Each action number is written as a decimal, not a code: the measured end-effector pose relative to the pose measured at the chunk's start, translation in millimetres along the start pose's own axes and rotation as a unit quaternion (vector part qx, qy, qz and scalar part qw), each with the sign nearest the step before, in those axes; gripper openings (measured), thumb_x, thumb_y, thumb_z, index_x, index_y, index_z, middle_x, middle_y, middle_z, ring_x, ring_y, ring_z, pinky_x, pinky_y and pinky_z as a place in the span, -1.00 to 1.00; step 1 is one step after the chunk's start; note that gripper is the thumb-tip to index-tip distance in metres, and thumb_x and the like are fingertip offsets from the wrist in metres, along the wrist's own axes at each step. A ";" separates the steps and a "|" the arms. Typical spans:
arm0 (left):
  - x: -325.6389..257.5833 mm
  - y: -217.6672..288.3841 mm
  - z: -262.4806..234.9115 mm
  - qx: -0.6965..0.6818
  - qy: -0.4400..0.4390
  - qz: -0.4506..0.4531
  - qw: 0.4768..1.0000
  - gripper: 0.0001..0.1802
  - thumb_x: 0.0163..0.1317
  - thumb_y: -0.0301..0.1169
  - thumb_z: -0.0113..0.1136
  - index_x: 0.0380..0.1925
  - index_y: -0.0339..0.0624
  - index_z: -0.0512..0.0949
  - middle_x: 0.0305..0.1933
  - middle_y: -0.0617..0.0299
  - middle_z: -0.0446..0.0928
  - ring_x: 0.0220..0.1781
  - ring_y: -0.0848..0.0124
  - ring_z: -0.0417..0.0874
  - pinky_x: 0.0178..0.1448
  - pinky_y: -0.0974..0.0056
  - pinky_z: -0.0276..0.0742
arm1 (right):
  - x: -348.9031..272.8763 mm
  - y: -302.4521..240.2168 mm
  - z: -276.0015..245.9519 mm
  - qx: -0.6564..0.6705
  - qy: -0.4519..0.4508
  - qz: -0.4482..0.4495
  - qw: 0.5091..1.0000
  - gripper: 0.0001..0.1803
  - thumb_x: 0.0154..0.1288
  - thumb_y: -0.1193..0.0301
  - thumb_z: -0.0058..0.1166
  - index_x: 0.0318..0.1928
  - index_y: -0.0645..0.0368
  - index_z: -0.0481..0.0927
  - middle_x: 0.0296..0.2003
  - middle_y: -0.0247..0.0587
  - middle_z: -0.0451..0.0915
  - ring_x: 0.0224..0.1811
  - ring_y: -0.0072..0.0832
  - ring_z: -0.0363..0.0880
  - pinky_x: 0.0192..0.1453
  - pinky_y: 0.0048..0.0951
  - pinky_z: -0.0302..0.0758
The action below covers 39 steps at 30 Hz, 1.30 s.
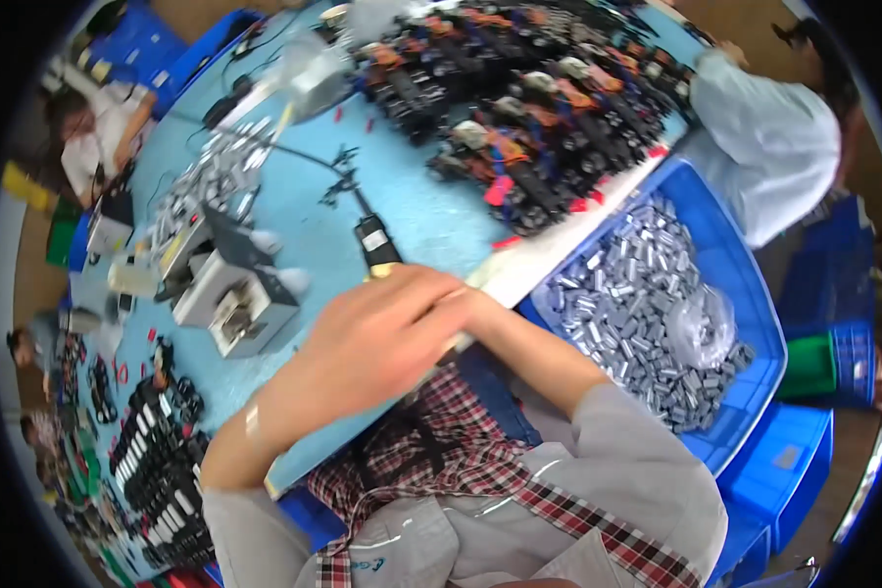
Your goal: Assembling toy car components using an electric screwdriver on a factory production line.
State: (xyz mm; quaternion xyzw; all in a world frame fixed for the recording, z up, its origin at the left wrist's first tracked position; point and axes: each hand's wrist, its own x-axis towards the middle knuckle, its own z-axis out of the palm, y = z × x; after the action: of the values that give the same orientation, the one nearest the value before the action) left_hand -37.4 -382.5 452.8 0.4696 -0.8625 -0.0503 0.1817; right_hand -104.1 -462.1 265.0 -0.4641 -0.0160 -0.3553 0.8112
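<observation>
My left hand (363,348) and my right hand (441,297) overlap above the near edge of the blue worktable, the left covering part of the right. Their fingertips are blurred and hidden, so I cannot tell how they are closed. Right beyond the hands, touching or nearly so, is a black corded tool (373,238) with a white label and a yellow part at its near end. Its dark cable (309,157) runs off to the upper left. Whether either hand grips the tool is hidden.
A blue bin (755,323) of small silvery metal pieces (617,294) stands at the right. Dark assemblies with orange parts (549,127) crowd the far table. A grey box-shaped device (240,309) and loose metal parts (211,176) sit left. A co-worker's sleeve (764,137) is at the far right.
</observation>
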 end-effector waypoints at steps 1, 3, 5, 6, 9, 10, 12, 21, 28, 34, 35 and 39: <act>35.5 -5.6 25.4 0.014 0.018 0.065 0.998 -0.58 -0.20 -0.46 0.28 -0.22 -0.11 0.48 -0.06 0.13 0.43 -0.06 0.21 0.49 -0.10 0.21 0.48 | -6.2 -4.2 1.1 -0.005 0.009 -0.007 1.000 -0.68 0.20 0.15 -0.02 -0.18 0.13 0.46 -0.57 -0.38 0.46 -0.62 -0.59 0.38 -0.51 -0.53 0.38; 103.4 -24.4 77.8 0.074 0.047 0.128 0.988 -0.58 -0.20 -0.49 0.23 -0.21 -0.06 0.46 0.03 0.12 0.37 0.02 0.19 0.42 -0.01 0.21 0.43 | -16.5 -13.7 2.5 0.141 0.088 0.201 0.965 -0.72 0.18 0.21 0.00 -0.24 0.15 0.49 -0.47 -0.25 0.55 -0.54 -0.47 0.50 -0.45 -0.42 0.48; 134.5 -27.9 114.2 0.110 -0.009 0.150 0.983 -0.59 -0.19 -0.49 0.19 -0.20 -0.05 0.45 0.06 0.12 0.34 0.04 0.18 0.38 0.01 0.21 0.41 | -21.5 2.4 -16.4 0.208 0.085 0.249 0.942 -0.75 0.19 0.23 -0.01 -0.28 0.15 0.50 -0.48 -0.25 0.55 -0.55 -0.46 0.50 -0.48 -0.43 0.47; 143.6 -26.4 126.8 0.161 -0.064 0.153 0.973 -0.59 -0.17 -0.50 0.15 -0.20 -0.04 0.44 0.10 0.12 0.30 0.06 0.16 0.35 0.04 0.20 0.39 | -20.1 13.8 -22.3 0.279 0.060 0.303 0.909 -0.78 0.19 0.25 -0.01 -0.32 0.15 0.50 -0.50 -0.25 0.55 -0.56 -0.46 0.51 -0.51 -0.43 0.46; 136.6 -27.2 146.9 0.183 -0.025 0.207 0.961 -0.58 -0.20 -0.50 0.17 -0.21 -0.07 0.43 0.11 0.14 0.30 0.03 0.14 0.36 0.02 0.22 0.40 | -17.3 19.2 -16.1 0.269 0.059 0.229 0.934 -0.76 0.21 0.21 -0.03 -0.38 0.14 0.48 -0.57 -0.30 0.51 -0.62 -0.50 0.46 -0.56 -0.48 0.44; 132.6 -36.6 143.1 0.179 -0.032 0.213 0.960 -0.58 -0.20 -0.50 0.17 -0.21 -0.07 0.43 0.11 0.14 0.30 0.03 0.14 0.36 0.02 0.22 0.40 | -8.9 2.7 -1.1 0.220 0.062 0.275 0.934 -0.74 0.22 0.19 -0.05 -0.38 0.13 0.46 -0.60 -0.32 0.48 -0.65 -0.54 0.43 -0.58 -0.50 0.42; 138.6 -51.5 129.7 0.163 -0.073 0.205 0.962 -0.57 -0.24 -0.51 0.22 -0.24 -0.08 0.43 0.14 0.12 0.29 0.07 0.16 0.35 0.04 0.23 0.39 | -0.7 -8.9 2.8 0.169 0.069 0.307 0.934 -0.72 0.24 0.17 -0.07 -0.38 0.12 0.43 -0.63 -0.34 0.44 -0.67 -0.57 0.40 -0.61 -0.53 0.40; 126.3 -94.6 48.1 -0.190 0.426 -0.044 0.884 -0.75 0.05 -0.62 0.15 -0.27 -0.20 0.36 -0.08 0.14 0.47 -0.10 0.37 0.50 -0.02 0.35 0.41 | 3.7 -14.7 -2.2 0.214 0.019 0.354 0.910 -0.71 0.25 0.16 -0.11 -0.23 0.11 0.37 -0.67 -0.45 0.31 -0.72 -0.67 0.27 -0.63 -0.57 0.33; 83.9 -84.5 51.7 -0.366 0.426 -0.124 0.818 -0.65 0.01 -0.62 0.20 -0.22 -0.24 0.30 -0.12 0.11 0.45 -0.17 0.44 0.49 -0.10 0.39 0.44 | 6.6 -8.3 -3.6 0.237 0.011 0.363 0.901 -0.71 0.24 0.14 -0.10 -0.31 0.12 0.40 -0.67 -0.48 0.29 -0.71 -0.69 0.25 -0.61 -0.59 0.31; 115.0 -30.7 52.7 -0.622 0.548 -0.164 0.534 -0.72 0.02 -0.57 0.18 -0.25 -0.21 0.35 -0.24 0.18 0.47 -0.26 0.40 0.52 -0.17 0.37 0.49 | 3.0 1.3 -13.9 0.304 0.021 0.320 0.897 -0.63 0.20 0.09 -0.02 -0.24 0.15 0.38 -0.68 -0.51 0.27 -0.71 -0.69 0.24 -0.58 -0.57 0.32; 112.1 -33.1 42.3 -0.619 0.556 -0.161 0.532 -0.72 0.02 -0.57 0.18 -0.25 -0.21 0.35 -0.24 0.18 0.47 -0.26 0.40 0.52 -0.17 0.37 0.49 | 0.6 0.2 -7.6 0.299 0.030 0.313 0.901 -0.62 0.20 0.08 -0.02 -0.23 0.15 0.38 -0.67 -0.51 0.27 -0.71 -0.69 0.23 -0.58 -0.58 0.31; 63.1 -67.9 -26.7 -0.696 0.535 -0.080 0.472 -0.84 0.04 -0.48 0.14 -0.34 -0.21 0.45 -0.29 0.21 0.49 -0.28 0.40 0.53 -0.14 0.28 0.51 | 3.1 -6.4 2.3 0.248 0.046 0.320 0.913 -0.63 0.19 0.10 0.00 -0.21 0.15 0.39 -0.68 -0.54 0.25 -0.72 -0.72 0.20 -0.59 -0.59 0.28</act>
State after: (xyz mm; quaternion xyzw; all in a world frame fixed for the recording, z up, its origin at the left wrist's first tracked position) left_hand -5.2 -470.2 476.9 0.1910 -0.2371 -0.3878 0.8700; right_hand -104.9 -464.2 272.2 -0.2117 0.0833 -0.0828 0.9702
